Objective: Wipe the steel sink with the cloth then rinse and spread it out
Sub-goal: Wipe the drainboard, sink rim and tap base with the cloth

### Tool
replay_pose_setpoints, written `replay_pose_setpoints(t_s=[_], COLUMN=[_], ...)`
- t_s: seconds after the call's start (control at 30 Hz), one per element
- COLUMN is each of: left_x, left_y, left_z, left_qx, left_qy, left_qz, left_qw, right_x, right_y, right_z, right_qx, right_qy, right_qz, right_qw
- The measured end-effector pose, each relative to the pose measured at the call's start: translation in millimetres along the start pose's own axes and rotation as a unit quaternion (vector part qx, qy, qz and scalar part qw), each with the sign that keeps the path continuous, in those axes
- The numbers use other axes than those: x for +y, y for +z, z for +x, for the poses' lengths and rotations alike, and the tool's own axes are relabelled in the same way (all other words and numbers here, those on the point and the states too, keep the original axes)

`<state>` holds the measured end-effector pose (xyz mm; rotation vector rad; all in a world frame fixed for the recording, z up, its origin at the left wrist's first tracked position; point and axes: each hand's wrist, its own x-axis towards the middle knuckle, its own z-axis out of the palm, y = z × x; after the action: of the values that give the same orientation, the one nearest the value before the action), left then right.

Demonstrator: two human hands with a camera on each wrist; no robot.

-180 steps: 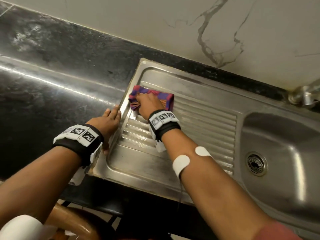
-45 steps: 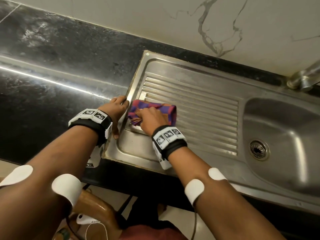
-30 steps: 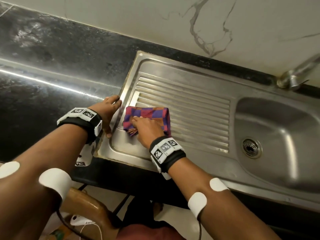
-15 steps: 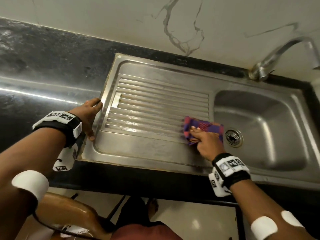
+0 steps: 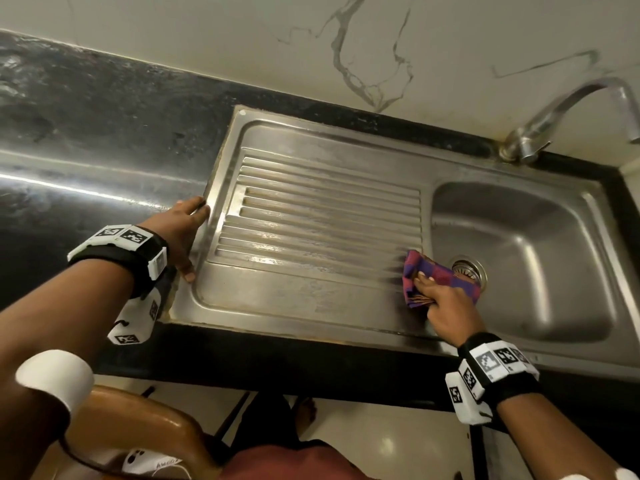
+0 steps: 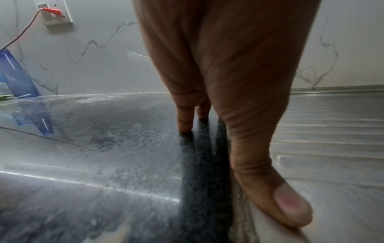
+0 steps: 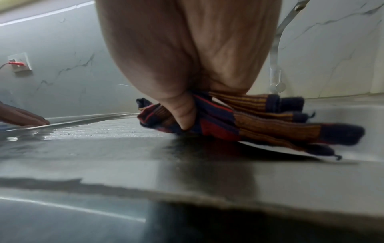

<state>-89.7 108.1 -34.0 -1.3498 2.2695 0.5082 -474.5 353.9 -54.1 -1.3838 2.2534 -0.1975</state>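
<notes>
The steel sink (image 5: 311, 306) has a ribbed drainboard on the left and a basin (image 5: 536, 258) with a drain on the right. My right hand (image 5: 440, 299) grips a folded purple, red and orange checked cloth (image 5: 440, 275) at the drainboard's right end, where it overhangs the basin's edge. In the right wrist view the thumb (image 7: 185, 113) curls over the cloth (image 7: 259, 125), which presses on the steel. My left hand (image 5: 183, 230) rests flat on the black counter at the sink's left rim, fingers straight, thumb (image 6: 276, 197) on the rim.
A curved steel tap (image 5: 568, 116) rises behind the basin. Black stone counter (image 5: 86, 174) stretches left of the sink, with a blue bottle (image 6: 16, 74) far left and a wall socket (image 6: 55, 12) holding a red plug. A wooden chair (image 5: 131, 427) stands below the counter edge.
My right hand has swept the cloth from the drainboard's left end across to its right edge by the basin. The left hand has stayed at the left rim.
</notes>
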Motion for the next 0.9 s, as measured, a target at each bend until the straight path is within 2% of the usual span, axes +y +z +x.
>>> replay_pose_setpoints(t_s=[0.13,0.23,0.43,0.6,0.67,0.73,0.9], left_x=[1,2,3,3,3,4,1], left_y=[1,-1,-1,-2,1,1,1], left_z=[4,5,4,4,4,5,9], left_qx=[-0.002,-0.008,-0.011,-0.007,0.019,0.037,0.002], left_qy=[0.000,0.001,0.000,-0.001,0.007,0.009,0.009], left_qz=[0.014,0.019,0.021,0.029,0.035,0.044,0.046], left_qw=[1.000,1.000,1.000,1.000,0.999,0.998,0.999], right_x=[-13,-44,-160,-254,-285,-298,-282], right_y=[-4,9,47,91,102,106,113], right_z=[-2,0,16,34,33,31,24], right_qx=[-0.001,-0.017,-0.078,-0.120,-0.121,-0.106,-0.111], right_qy=[-0.001,-0.045,-0.182,-0.255,-0.283,-0.295,-0.313], right_qz=[-0.025,-0.027,-0.038,-0.091,-0.115,-0.139,-0.166], right_qw=[1.000,0.998,0.979,0.955,0.944,0.939,0.928])
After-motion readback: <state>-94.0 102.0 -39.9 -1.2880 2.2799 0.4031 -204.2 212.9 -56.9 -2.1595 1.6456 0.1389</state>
